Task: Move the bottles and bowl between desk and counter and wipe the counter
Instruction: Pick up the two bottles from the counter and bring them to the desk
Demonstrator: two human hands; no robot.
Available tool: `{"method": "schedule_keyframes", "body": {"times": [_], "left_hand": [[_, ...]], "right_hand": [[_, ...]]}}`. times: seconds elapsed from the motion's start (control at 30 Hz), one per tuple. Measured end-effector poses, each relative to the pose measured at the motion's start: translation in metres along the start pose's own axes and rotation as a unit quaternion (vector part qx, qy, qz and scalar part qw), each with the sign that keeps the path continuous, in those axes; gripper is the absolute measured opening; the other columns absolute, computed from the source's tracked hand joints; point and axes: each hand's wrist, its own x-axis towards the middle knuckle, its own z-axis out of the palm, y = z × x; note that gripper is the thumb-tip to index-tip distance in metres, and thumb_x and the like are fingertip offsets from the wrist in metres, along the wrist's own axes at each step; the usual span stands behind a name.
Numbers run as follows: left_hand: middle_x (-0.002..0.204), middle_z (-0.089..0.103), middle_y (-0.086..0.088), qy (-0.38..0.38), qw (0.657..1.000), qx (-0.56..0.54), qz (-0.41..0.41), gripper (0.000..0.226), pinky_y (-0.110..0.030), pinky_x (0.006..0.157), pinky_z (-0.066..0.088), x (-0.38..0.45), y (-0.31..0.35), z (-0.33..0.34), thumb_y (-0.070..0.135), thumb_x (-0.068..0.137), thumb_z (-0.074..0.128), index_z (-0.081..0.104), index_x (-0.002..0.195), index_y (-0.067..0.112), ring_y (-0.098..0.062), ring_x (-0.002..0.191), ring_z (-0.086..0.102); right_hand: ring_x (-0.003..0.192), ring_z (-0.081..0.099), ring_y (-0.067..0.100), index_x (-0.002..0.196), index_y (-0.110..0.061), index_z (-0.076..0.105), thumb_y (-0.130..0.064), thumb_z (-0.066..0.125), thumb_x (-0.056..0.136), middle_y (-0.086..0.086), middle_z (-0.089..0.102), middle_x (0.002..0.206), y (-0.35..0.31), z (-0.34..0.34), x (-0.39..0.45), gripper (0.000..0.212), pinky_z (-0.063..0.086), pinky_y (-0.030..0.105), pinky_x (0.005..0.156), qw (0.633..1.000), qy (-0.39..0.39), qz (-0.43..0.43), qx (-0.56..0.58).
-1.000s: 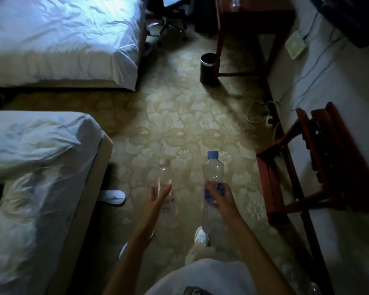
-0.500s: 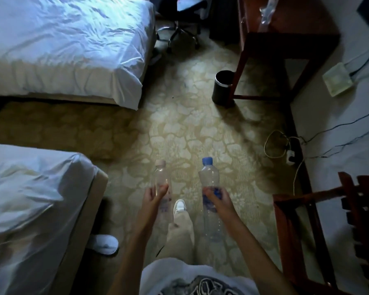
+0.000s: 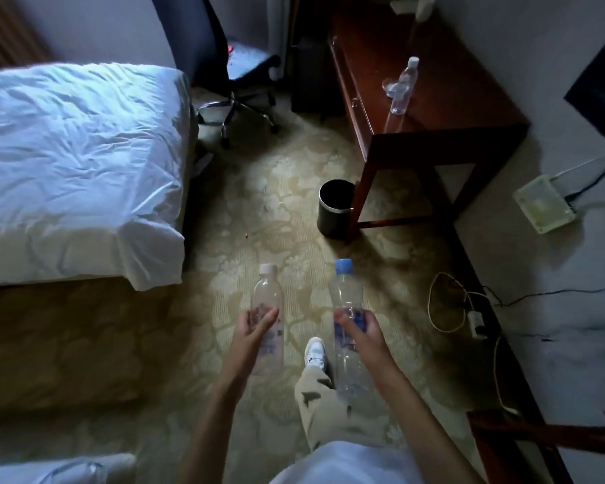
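My left hand point(image 3: 254, 328) grips a clear bottle with a white cap point(image 3: 267, 298), held upright over the carpet. A clear bottle with a blue cap and blue label point(image 3: 345, 298) stands upright in my right hand point(image 3: 360, 330). Both are low in the middle of the view. Ahead at the upper right is the dark red wooden desk point(image 3: 444, 110). On it stand a third clear bottle point(image 3: 403, 86) and, just behind it, something small of clear glass point(image 3: 388, 86) that may be the bowl. The counter is not in view.
A black bin point(image 3: 335, 207) stands by the desk's near leg. A white bed point(image 3: 77, 162) fills the left, with an office chair point(image 3: 238, 75) beyond it. Cables and a power strip point(image 3: 475, 323) lie along the right wall. My shoe point(image 3: 315, 351) steps on patterned carpet.
I have walked forward with both bottles. The desk, bin and far bed have come closer, and the near bed and the wooden rack on the right have slid out of view.
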Motion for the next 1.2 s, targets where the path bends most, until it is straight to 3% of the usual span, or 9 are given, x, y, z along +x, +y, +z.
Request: {"method": "schedule_keyframes", "body": {"times": [0.1,0.23,0.33,0.47,0.67,0.8,0.93,1.1,1.2], "left_hand": [[0.107,0.071,-0.002,0.008,1.0,-0.011,-0.028,0.046,-0.023,0.065,0.057,0.081,0.023,0.009,0.048,0.086,0.066,0.055,0.121,0.021,-0.005,0.081,0.074],[0.104,0.069,0.001,0.014,1.0,-0.004,-0.024,0.033,-0.02,0.062,0.056,0.18,0.105,0.02,0.042,0.088,0.065,0.055,0.115,0.026,-0.004,0.077,0.073],[0.105,0.068,0.004,0.007,1.0,0.007,0.017,0.027,-0.017,0.062,0.054,0.246,0.172,0.022,0.042,0.089,0.063,0.055,0.111,0.03,-0.006,0.084,0.07],[0.108,0.067,0.001,-0.03,0.999,0.018,0.034,0.032,-0.015,0.062,0.054,0.335,0.233,0.03,0.04,0.09,0.064,0.054,0.116,0.024,-0.003,0.083,0.07],[0.116,0.065,-0.007,-0.104,0.994,0.034,0.02,0.039,-0.021,0.077,0.053,0.49,0.281,0.04,0.043,0.087,0.066,0.058,0.116,0.018,-0.009,0.095,0.067],[0.115,0.067,-0.008,-0.189,0.98,0.058,0.015,0.052,-0.043,0.089,0.058,0.598,0.346,0.054,0.053,0.079,0.071,0.057,0.118,0.022,-0.021,0.1,0.069],[0.116,0.065,-0.01,-0.265,0.957,0.107,0.052,0.052,-0.027,0.078,0.054,0.682,0.417,0.094,0.047,0.081,0.071,0.054,0.119,0.014,-0.016,0.096,0.065],[0.115,0.067,-0.001,-0.366,0.916,0.153,0.064,0.04,-0.033,0.089,0.056,0.754,0.454,0.162,0.039,0.084,0.073,0.058,0.116,0.02,-0.018,0.106,0.066],[0.111,0.065,-0.004,-0.427,0.887,0.163,0.067,0.044,-0.018,0.067,0.057,0.788,0.46,0.205,0.017,0.084,0.075,0.053,0.122,0.01,-0.005,0.089,0.07]], "right_hand": [[0.093,0.068,0.017,0.107,-0.023,0.057,-0.074,0.076,0.048,0.005,0.069,0.107,-0.031,0.015,0.088,0.08,0.053,0.039,0.085,1.0,0.009,0.011,0.004],[0.101,0.067,0.017,0.111,-0.025,0.056,-0.046,0.075,0.076,0.002,0.069,0.111,-0.121,0.036,0.192,0.045,0.055,0.033,0.085,1.0,-0.008,-0.002,0.017],[0.1,0.066,0.015,0.123,-0.016,0.052,-0.033,0.071,0.085,0.003,0.066,0.114,-0.189,0.05,0.26,0.046,0.055,0.025,0.081,0.998,-0.006,-0.031,0.049],[0.102,0.065,0.028,0.12,-0.021,0.054,-0.054,0.079,0.067,0.006,0.068,0.112,-0.246,0.064,0.343,0.067,0.05,0.054,0.095,0.996,0.014,-0.032,0.08],[0.1,0.066,0.022,0.12,-0.015,0.05,-0.06,0.083,0.054,0.008,0.065,0.114,-0.274,0.08,0.457,0.086,0.054,0.037,0.09,0.982,0.121,0.0,0.141],[0.076,0.062,0.014,0.106,-0.012,0.051,-0.027,0.072,0.083,0.006,0.062,0.095,-0.323,0.082,0.528,0.035,0.052,0.016,0.06,0.962,0.205,-0.006,0.181],[0.084,0.061,0.014,0.106,-0.011,0.049,-0.016,0.07,0.086,0.007,0.061,0.099,-0.375,0.074,0.58,0.03,0.051,0.017,0.072,0.938,0.283,-0.037,0.198],[0.087,0.064,0.018,0.116,-0.006,0.049,-0.013,0.078,0.078,0.011,0.062,0.104,-0.394,0.046,0.618,0.048,0.052,0.022,0.073,0.901,0.373,-0.037,0.219],[0.087,0.064,0.015,0.115,-0.007,0.049,-0.014,0.083,0.072,0.009,0.065,0.106,-0.391,0.023,0.642,0.056,0.052,0.017,0.072,0.861,0.46,-0.047,0.213]]}}
